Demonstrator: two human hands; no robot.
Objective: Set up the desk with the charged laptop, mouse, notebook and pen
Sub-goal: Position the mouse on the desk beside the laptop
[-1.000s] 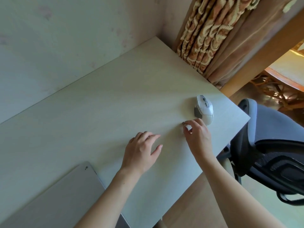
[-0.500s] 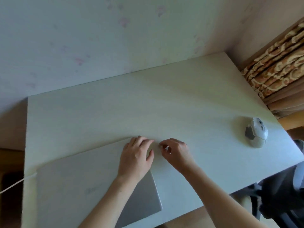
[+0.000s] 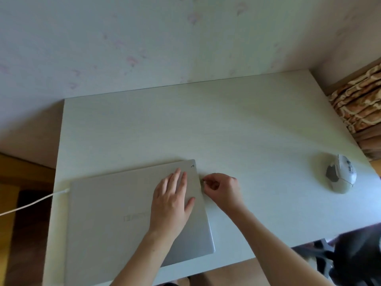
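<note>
A closed silver laptop (image 3: pixel 115 219) lies on the near left of the pale desk (image 3: pixel 226 124). A white cable (image 3: pixel 31 205) is plugged into its left edge. My left hand (image 3: pixel 173 201) lies flat on the lid near its right edge, fingers spread. My right hand (image 3: pixel 222 188) is just right of the laptop, with thumb and forefinger pinched on a tiny dark object (image 3: pixel 203 181) at the laptop's right side. A white mouse (image 3: pixel 341 176) rests at the desk's right end. No notebook or pen is in view.
A wall runs behind the desk. A patterned curtain (image 3: pixel 358 104) hangs at the right. A dark office chair (image 3: pixel 350 259) stands at the lower right. Wooden floor shows at the left.
The view swung left from the mouse to the laptop. My left hand came to rest on the lid, and my right hand left the mouse and went to the laptop's right edge.
</note>
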